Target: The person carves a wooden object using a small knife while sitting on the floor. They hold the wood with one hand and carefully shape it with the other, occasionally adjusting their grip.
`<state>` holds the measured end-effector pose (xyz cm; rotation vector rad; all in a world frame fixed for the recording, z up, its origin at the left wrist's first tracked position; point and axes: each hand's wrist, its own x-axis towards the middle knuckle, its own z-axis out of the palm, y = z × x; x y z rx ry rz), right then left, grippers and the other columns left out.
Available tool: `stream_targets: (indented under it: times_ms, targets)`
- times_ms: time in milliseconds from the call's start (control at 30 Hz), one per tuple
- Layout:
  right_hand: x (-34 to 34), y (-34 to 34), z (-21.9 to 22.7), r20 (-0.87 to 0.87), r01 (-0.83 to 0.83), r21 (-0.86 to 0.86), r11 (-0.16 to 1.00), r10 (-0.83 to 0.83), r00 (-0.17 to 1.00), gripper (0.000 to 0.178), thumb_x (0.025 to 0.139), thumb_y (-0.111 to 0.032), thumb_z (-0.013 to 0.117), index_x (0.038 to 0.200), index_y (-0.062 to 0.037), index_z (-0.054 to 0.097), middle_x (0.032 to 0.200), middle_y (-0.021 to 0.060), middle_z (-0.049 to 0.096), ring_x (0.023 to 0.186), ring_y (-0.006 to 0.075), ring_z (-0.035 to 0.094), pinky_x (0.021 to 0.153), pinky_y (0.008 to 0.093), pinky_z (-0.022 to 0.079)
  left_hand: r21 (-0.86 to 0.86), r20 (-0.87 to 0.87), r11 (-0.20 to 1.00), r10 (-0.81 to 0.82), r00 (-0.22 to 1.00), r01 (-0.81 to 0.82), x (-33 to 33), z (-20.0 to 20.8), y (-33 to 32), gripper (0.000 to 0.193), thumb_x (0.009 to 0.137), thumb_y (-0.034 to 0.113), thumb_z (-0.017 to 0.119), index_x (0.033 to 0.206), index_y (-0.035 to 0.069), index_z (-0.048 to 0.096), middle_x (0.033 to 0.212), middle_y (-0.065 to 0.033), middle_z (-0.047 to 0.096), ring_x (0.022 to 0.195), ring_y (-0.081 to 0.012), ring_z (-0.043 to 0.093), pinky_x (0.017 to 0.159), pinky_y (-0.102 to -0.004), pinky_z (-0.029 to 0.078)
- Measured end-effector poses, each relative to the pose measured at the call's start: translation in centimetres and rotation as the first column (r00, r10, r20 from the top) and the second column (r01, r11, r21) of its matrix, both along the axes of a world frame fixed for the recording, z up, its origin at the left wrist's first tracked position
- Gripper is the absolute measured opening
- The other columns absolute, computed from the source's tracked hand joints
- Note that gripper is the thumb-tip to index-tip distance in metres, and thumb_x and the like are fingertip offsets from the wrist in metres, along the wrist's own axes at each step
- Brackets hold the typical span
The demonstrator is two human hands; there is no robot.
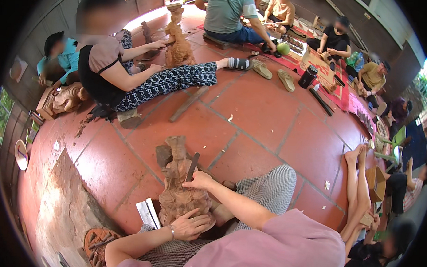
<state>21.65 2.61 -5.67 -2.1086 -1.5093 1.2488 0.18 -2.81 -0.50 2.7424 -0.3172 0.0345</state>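
A reddish-brown carved wooden statue [185, 198] stands between my legs, its narrower top pointing away from me. My right hand [201, 180] is closed around a dark, flat, file-like tool [192, 165], whose rounded end sticks up beside the statue's upper part. The fingertips of that hand are against the carving. Across the statue's lower part lies my left hand [190, 226], fingers stretched and slightly apart, wearing a ring and a bracelet. Its palm side is hidden. A dark block [164, 156] sits behind the statue's upper left.
At my left are a wide wooden slab [65, 203], a round tray of small tools [96, 245] and a white paper [148, 212]. A wooden bar [188, 104] lies ahead on the red tiles. Several people sit around, one beside a tall carving [179, 43]. Sandals [286, 81] lie farther off.
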Motion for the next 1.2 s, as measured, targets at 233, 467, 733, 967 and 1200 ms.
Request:
stream_targets:
  times_ms: [233, 467, 733, 967, 1200]
  targets:
    - [1.6, -0.4, -1.8, -0.285, 0.049, -0.045, 0.998, -0.06, 0.957, 0.051, 0.077, -0.054, 0.076, 0.089, -0.0044, 0.073, 0.091, 0.0144, 0.072, 0.091, 0.0285, 0.07, 0.077, 0.0401, 0.052, -0.103, 0.053, 0.993, -0.045, 0.998, 0.051, 0.0, -1.6, 0.7, 0.046, 0.084, 0.031, 0.067, 0.123, 0.006, 0.062, 0.133, -0.0122, 0.06, 0.128, -0.0228, 0.053, 0.115, -0.0517, 0.03]
    - [0.4, -0.4, -1.2, -0.143, -0.046, -0.023, 0.999, 0.043, 0.989, 0.046, 0.08, -0.048, 0.076, 0.088, -0.0028, 0.074, 0.09, 0.0141, 0.072, 0.088, 0.0262, 0.07, 0.077, 0.0405, 0.052, -0.171, 0.13, 0.985, -0.008, 0.992, 0.03, -0.5, -2.2, 0.5, 0.046, 0.083, 0.028, 0.068, 0.121, 0.002, 0.062, 0.127, -0.0153, 0.062, 0.125, -0.0256, 0.056, 0.114, -0.0521, 0.032]
    - [0.7, -0.9, -3.0, -0.336, 0.117, 0.075, 0.99, -0.085, 0.938, 0.034, 0.081, -0.037, 0.078, 0.089, -0.0045, 0.073, 0.096, 0.0118, 0.073, 0.092, 0.0249, 0.069, 0.082, 0.0385, 0.051, -0.184, 0.107, 0.983, -0.008, 0.994, 0.028, -0.3, -2.2, 0.6, 0.047, 0.083, 0.028, 0.067, 0.122, 0.002, 0.061, 0.127, -0.0135, 0.062, 0.125, -0.0246, 0.056, 0.115, -0.0523, 0.03]
    - [1.1, -0.8, -2.9, -0.202, 0.004, -0.014, 1.0, -0.007, 0.979, 0.043, 0.079, -0.047, 0.076, 0.089, -0.0055, 0.074, 0.093, 0.0151, 0.071, 0.088, 0.0274, 0.068, 0.08, 0.0393, 0.051, -0.139, 0.096, 0.989, -0.044, 0.994, 0.057, 0.1, -2.0, 0.6, 0.05, 0.082, 0.031, 0.068, 0.123, 0.003, 0.061, 0.127, -0.0128, 0.062, 0.126, -0.0233, 0.055, 0.115, -0.0524, 0.029]
    - [0.9, -0.6, -2.2, -0.38, 0.173, 0.041, 0.984, -0.145, 0.914, 0.027, 0.081, -0.024, 0.08, 0.087, 0.0014, 0.072, 0.082, 0.0092, 0.073, 0.08, 0.0164, 0.068, 0.071, 0.0323, 0.052, -0.132, 0.11, 0.989, -0.054, 0.992, 0.068, 0.1, -1.6, 0.8, 0.049, 0.082, 0.03, 0.069, 0.123, 0.004, 0.062, 0.126, -0.0122, 0.063, 0.123, -0.0231, 0.057, 0.113, -0.0529, 0.031]
